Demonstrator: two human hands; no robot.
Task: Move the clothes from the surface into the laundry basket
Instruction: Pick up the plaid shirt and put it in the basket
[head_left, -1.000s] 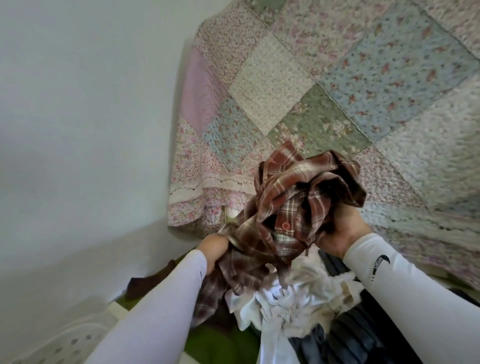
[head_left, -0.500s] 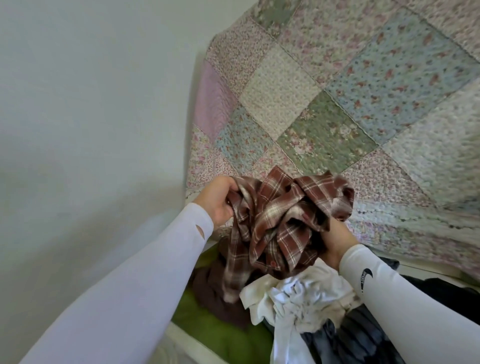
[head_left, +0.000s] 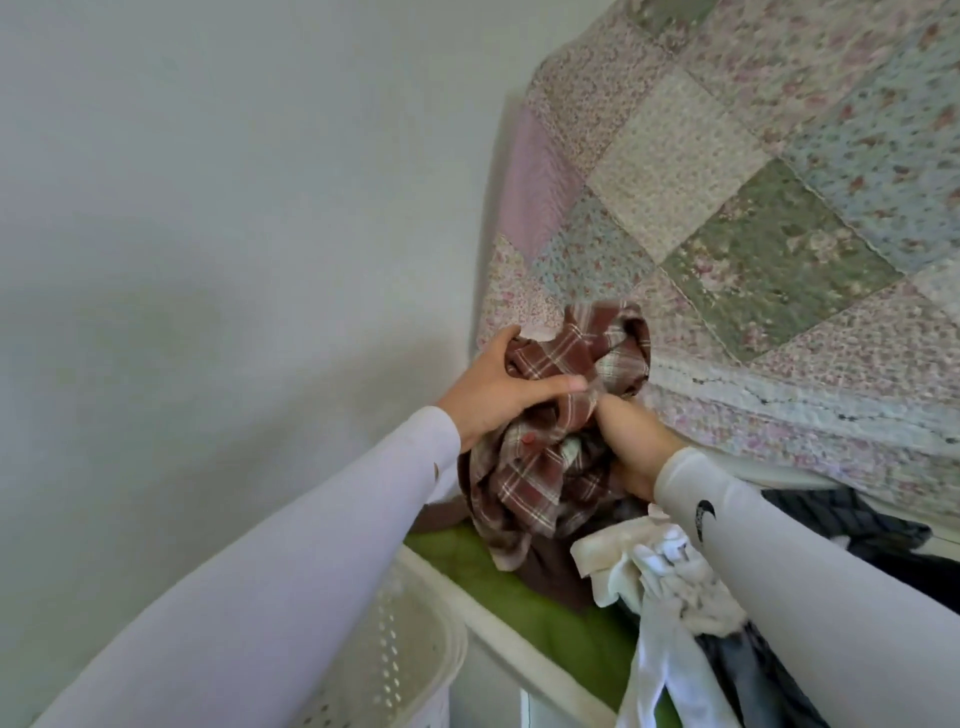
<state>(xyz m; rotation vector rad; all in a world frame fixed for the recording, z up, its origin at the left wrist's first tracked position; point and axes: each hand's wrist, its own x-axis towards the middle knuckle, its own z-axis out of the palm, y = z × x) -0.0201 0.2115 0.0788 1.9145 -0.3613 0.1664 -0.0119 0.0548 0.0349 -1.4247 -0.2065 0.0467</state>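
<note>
Basket (head_left: 395, 649) sits left of the surface (head_left: 519, 613) bearing clothes (head_left: 670, 582).

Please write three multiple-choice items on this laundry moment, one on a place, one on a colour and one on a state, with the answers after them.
1. Where is the laundry basket?
A. At the lower left, beside the surface that holds the clothes
B. On top of the quilt
C. Hanging on the wall

2. What colour is the cover under the pile of clothes?
A. Blue
B. Green
C. Orange

3. How is the plaid shirt held?
A. Lying untouched on the pile
B. Pinched by one hand only
C. Bunched up between both hands

Answers: 1 A, the perforated white basket stands low at the left, next to the surface's edge. 2 B, bare green shows between the basket and the white garment. 3 C, the left hand grips the shirt from above and the right hand holds it from the other side.
</note>
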